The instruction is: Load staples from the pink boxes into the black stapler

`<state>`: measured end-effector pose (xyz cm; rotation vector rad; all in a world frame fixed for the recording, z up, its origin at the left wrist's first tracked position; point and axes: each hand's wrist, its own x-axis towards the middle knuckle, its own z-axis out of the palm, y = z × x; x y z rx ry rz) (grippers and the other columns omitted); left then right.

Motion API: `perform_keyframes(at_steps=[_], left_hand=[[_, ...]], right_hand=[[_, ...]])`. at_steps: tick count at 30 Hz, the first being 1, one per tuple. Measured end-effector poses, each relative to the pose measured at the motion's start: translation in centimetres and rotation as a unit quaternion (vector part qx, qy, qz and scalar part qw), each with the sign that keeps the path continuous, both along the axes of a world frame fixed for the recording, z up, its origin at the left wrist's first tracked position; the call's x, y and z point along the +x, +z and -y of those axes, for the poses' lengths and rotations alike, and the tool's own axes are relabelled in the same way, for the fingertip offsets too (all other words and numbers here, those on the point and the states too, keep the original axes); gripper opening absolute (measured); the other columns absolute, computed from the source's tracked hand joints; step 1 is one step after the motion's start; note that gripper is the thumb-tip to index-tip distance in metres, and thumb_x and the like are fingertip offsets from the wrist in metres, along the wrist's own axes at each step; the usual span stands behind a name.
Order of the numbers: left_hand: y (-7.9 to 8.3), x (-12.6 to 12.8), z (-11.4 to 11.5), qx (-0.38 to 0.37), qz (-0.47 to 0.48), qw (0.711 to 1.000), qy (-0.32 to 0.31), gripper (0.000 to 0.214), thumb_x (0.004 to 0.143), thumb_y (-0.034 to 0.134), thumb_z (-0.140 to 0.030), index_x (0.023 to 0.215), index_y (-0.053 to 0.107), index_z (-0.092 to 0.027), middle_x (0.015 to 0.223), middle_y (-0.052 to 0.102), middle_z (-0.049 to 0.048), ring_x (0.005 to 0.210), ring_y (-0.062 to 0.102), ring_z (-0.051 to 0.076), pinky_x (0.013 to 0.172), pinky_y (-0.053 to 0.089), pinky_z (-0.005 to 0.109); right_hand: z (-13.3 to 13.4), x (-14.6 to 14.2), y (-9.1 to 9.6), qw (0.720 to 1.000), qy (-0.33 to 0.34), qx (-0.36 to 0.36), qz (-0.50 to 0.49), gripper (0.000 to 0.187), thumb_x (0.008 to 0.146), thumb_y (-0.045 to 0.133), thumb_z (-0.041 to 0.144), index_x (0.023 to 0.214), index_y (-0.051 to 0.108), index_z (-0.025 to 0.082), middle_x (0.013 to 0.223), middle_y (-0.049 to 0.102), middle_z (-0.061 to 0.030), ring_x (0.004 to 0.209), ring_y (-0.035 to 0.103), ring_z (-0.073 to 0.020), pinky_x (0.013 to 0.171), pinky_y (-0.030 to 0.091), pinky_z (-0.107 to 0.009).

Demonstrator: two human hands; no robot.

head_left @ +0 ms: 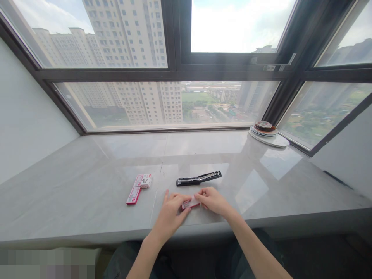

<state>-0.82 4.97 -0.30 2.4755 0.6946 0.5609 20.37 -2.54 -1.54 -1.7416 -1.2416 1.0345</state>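
Observation:
Near the front edge of the sill, a small red and white box (pixel 192 202) lies between my two hands. My left hand (pixel 174 207) grips its left end, thumb on the near side and fingers on the far side. The fingertips of my right hand (pixel 209 199) pinch at the box's right end; exactly what they hold there is partly hidden. Just beyond my hands a black stapler (pixel 199 179) lies opened out flat, its metal inside showing. To the left, two red and white boxes (pixel 134 195) lie in a line, with a small white box (pixel 146 181) against them.
The glossy grey stone sill (pixel 95 193) ends in a front edge close to my wrists. A stack of plates or lids (pixel 269 133) stands in the far right corner by the dark window frame (pixel 174 74). White walls rise on both sides.

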Motion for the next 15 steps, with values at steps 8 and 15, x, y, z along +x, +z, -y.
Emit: perform_keyframes(at_steps=[8,15], left_hand=[[-1.7,-0.6,-1.6,-0.051,0.072,0.995,0.046,0.037,0.092,0.066,-0.029,0.129,0.065,-0.030,0.118,0.067,0.0046,0.113,0.061,0.023,0.102,0.051,0.039],[-2.4,-0.3,-1.6,-0.056,0.079,0.994,0.046,0.048,0.091,0.066,-0.026,0.138,0.058,-0.032,0.122,0.065,0.0054,0.117,0.060,0.024,0.108,0.047,0.043]], right_hand=[[0.7,2.7,-0.5,0.999,-0.017,-0.031,0.012,0.040,0.093,0.057,0.055,0.079,0.062,0.018,0.051,0.055,0.0032,0.045,0.042,-0.0107,0.046,0.026,-0.023],[0.5,2.2,3.3,0.952,-0.033,0.042,0.302,0.021,0.093,0.063,0.041,0.096,0.073,0.022,0.067,0.064,0.0026,0.063,0.057,-0.0135,0.058,0.031,-0.024]])
